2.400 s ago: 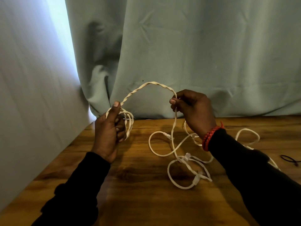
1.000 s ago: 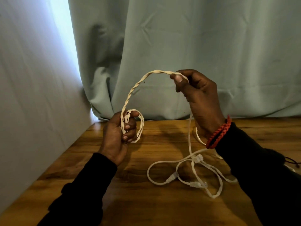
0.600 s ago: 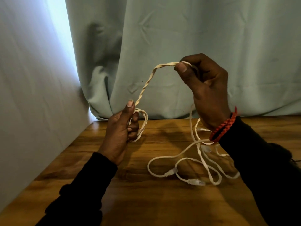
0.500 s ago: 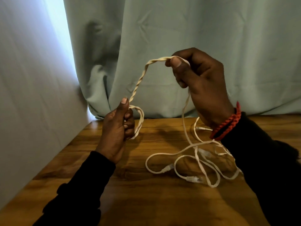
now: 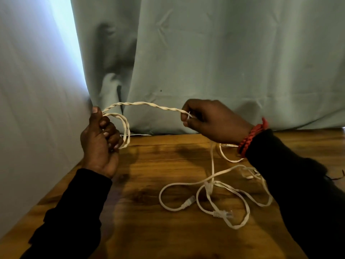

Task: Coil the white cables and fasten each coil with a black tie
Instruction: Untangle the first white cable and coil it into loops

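Observation:
My left hand grips a small coil of white twisted cable above the table's left side, thumb on top. From it a twisted stretch of white cable runs right to my right hand, which pinches it between thumb and fingers. Below the right hand the cable drops to loose loops of white cable on the wooden table, with two plugs lying among them. A thin black tie shows partly at the right edge, behind my right sleeve.
A pale green curtain hangs along the table's back edge. A white wall closes the left side.
My right hand has come down from high up to the level of my left hand, pulling the twisted cable nearly level. The left hand rose a little and the coil gained a loop.

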